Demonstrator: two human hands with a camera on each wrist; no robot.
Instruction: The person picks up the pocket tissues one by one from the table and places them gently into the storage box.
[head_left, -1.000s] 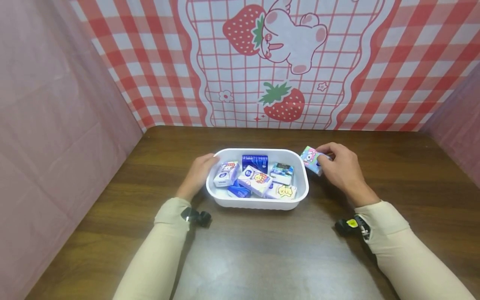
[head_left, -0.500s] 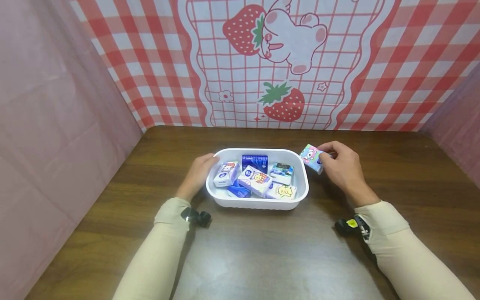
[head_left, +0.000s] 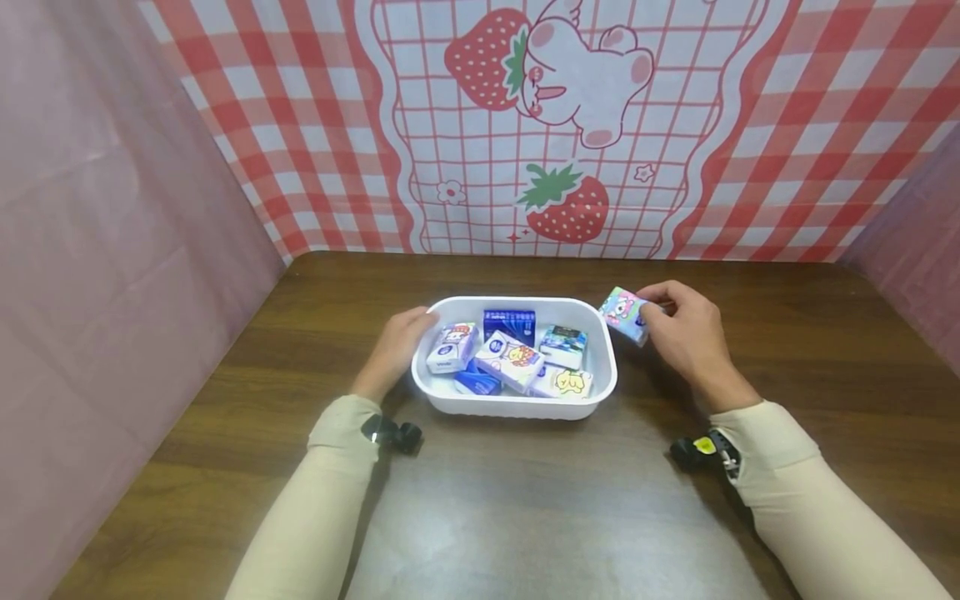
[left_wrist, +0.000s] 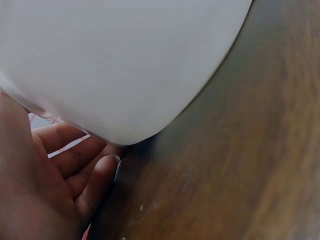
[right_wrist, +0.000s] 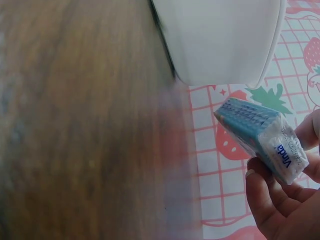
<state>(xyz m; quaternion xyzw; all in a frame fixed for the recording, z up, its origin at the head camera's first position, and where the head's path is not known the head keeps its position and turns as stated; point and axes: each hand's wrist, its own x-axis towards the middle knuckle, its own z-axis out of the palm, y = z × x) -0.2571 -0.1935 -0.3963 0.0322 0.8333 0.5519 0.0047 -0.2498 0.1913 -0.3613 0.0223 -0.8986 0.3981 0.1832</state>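
Observation:
A white plastic basin [head_left: 517, 407] stands on the wooden table, holding several pocket tissue packs. My left hand [head_left: 396, 350] holds the basin's left end at the rim. In the left wrist view, the fingers [left_wrist: 97, 187] of that hand curl beside the outer wall, and the thumb is hidden. On the right, my right hand [head_left: 688, 337] pinches a pink-and-blue tissue pack [head_left: 624, 313] between thumb and fingers, close to the basin's right rim. The right wrist view shows the "Vinda" print on the end of this pack, held raised and tilted.
Inside the basin lie a dark blue pack [head_left: 510, 325], a green-blue pack [head_left: 564, 345] and several white-purple cartoon ones, some overlapping. A red-and-white checked cloth [head_left: 315, 125] hangs behind the table [head_left: 517, 508]. Pinkish curtains [head_left: 97, 250] flank both sides.
The tissue pack in my right hand has shifted slightly upward and tilted a little. My left hand and the basin have stayed in place.

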